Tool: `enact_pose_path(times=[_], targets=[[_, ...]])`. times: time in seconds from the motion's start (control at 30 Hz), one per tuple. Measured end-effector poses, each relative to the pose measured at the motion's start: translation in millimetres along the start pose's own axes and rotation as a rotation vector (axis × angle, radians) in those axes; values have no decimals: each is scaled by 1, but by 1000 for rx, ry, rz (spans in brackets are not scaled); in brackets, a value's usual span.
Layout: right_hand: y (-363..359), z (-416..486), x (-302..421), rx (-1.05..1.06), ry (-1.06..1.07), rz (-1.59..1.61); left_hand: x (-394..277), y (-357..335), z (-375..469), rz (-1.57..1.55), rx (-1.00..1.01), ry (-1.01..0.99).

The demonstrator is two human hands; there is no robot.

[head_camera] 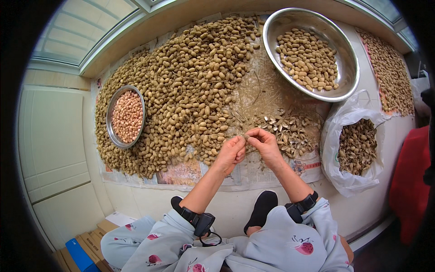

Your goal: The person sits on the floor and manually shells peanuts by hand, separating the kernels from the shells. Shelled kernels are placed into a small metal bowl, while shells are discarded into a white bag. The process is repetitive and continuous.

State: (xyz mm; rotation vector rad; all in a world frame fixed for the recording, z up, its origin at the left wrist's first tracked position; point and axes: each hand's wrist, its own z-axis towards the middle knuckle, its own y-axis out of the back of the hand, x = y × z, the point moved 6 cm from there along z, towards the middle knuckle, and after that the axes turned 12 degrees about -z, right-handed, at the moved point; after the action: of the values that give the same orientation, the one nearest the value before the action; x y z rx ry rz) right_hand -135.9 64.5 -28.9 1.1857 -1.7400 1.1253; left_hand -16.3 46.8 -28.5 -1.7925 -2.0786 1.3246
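Note:
My left hand (pixel 232 153) and my right hand (pixel 266 147) meet at the fingertips over the front of the newspaper sheet (pixel 249 173). A small peanut in its shell (pixel 246 136) is pinched between them, mostly covered by the fingers. Left of my hands spreads a wide heap of unshelled peanuts (pixel 190 88) with bits of stem in it. Close to my right hand lies a pile of broken peanut shells (pixel 289 132), some with pale insides turned up. A small metal bowl of shelled pink kernels (pixel 127 117) rests on the heap's left side.
A large steel basin (pixel 350 73) at the back right holds unshelled peanuts. Nearer stands a white plastic bag (pixel 331 149) containing shells. More peanuts (pixel 390 74) lie on the floor at far right, near a red object (pixel 409 180). Cardboard boxes (pixel 90 244) are at lower left.

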Motion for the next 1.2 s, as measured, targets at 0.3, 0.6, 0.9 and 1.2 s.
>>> enact_pose_path(times=[0.3, 0.6, 0.9, 1.2], targets=[[14, 1, 9, 4, 120, -192, 2, -13, 2, 20, -55, -19], [17, -7, 42, 10, 324, -595, 3, -19, 0, -3, -32, 50], [9, -17, 55, -103, 582, -715, 11, -27, -2, -120, 51, 93], [14, -16, 45, -83, 535, -752, 18, -26, -2, -138, 28, 191]])
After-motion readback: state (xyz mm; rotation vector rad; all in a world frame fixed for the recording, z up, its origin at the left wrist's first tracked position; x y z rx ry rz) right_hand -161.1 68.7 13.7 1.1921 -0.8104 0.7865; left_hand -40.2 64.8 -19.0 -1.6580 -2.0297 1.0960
